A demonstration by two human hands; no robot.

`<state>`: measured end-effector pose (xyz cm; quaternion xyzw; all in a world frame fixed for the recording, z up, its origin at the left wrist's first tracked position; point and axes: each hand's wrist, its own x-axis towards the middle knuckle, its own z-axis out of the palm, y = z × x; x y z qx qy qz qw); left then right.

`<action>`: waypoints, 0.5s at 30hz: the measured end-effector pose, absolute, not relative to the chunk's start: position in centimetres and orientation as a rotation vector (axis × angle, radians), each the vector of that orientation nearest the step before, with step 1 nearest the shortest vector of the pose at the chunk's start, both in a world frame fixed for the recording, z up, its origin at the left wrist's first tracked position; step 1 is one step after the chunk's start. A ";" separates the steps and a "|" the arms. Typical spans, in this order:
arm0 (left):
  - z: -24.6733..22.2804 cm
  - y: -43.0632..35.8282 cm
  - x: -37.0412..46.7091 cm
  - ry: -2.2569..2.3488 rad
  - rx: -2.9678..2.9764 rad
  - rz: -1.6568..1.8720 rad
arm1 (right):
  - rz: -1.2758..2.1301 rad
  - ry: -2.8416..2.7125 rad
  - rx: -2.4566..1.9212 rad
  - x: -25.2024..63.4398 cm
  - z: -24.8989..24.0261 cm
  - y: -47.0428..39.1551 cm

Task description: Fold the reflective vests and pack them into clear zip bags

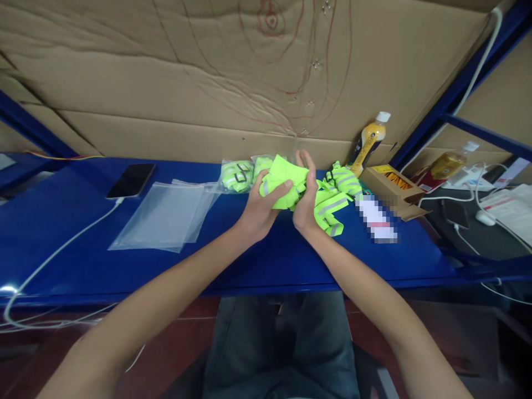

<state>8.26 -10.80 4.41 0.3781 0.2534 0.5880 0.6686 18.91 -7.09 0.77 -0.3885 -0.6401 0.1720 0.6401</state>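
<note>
Between my hands, above the middle of the blue table, is a folded bundle of neon-yellow reflective straps. My left hand grips its left side, thumb across the front. My right hand presses against its right side with fingers pointing up; part of its grip is hidden behind the bundle. Just right of that hand, more loose neon-yellow reflective strapping with grey bands lies on the table. Behind my left hand sit clear bags packed with similar straps. Flat clear plastic bags lie to the left.
A phone with a white charging cable rests at the left. Toward the right stand a yellow drink bottle and an open cardboard box, with a blurred-out paper nearby. A cardboard wall closes off the back.
</note>
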 end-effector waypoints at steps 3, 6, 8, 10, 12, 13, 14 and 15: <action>4.7 -10.2 7.8 0.616 0.828 1.313 | 0.500 -1.350 -0.873 18.8 0.7 -6.9; 4.9 -9.3 7.1 0.631 0.931 1.395 | 0.459 -1.359 -0.857 19.3 1.9 -7.5; 5.0 -8.7 6.4 0.667 1.121 1.544 | 0.237 -1.457 -0.841 20.0 3.1 -8.2; 4.9 -8.4 5.8 0.737 1.404 1.656 | 0.055 -1.649 -0.779 20.7 3.9 -9.0; 4.8 -8.4 5.4 0.795 1.696 1.666 | 0.092 -1.748 -0.760 20.9 4.2 -9.4; 4.8 -8.5 5.2 0.808 1.819 1.652 | 0.178 -1.731 -0.774 20.8 4.2 -9.5; 4.7 -8.7 5.1 0.812 1.922 1.636 | 0.288 -1.677 -0.792 20.6 4.1 -9.4; 4.7 -8.8 5.0 0.811 2.009 1.624 | 0.404 -1.600 -0.804 20.3 4.0 -9.3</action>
